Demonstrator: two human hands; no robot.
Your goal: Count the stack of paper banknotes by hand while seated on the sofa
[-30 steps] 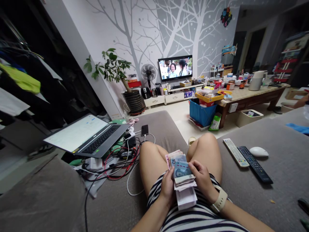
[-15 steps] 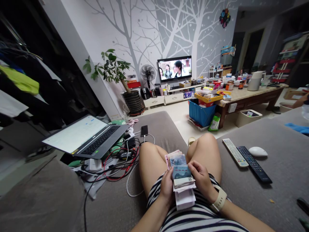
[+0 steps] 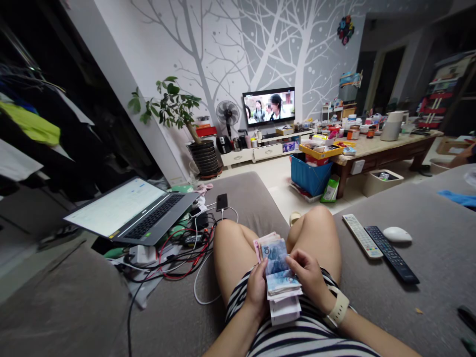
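A stack of banknotes [image 3: 275, 255] lies over my lap, bent in the middle, with blue notes on top and pinkish ones fanned out at the far end. My left hand [image 3: 257, 283] is closed round the stack's left side, thumb on top. At the right edge, my right hand [image 3: 305, 270] pinches a blue note between thumb and fingers. Lower down, the near half of the stack folds toward me, and whitish notes [image 3: 285, 310] stick out below it. A pale watch [image 3: 337, 307] is on my right wrist.
To my left on the sofa sit an open laptop [image 3: 148, 213], tangled cables [image 3: 186, 258] and a phone [image 3: 222, 202]. On the right lie a white remote [image 3: 362, 236], a black remote [image 3: 392, 255] and a white mouse [image 3: 397, 234]. A cluttered table [image 3: 375, 144] stands ahead.
The blue note has turned down toward me, so its blue face now covers the near half of the stack. My right hand has shifted slightly left.
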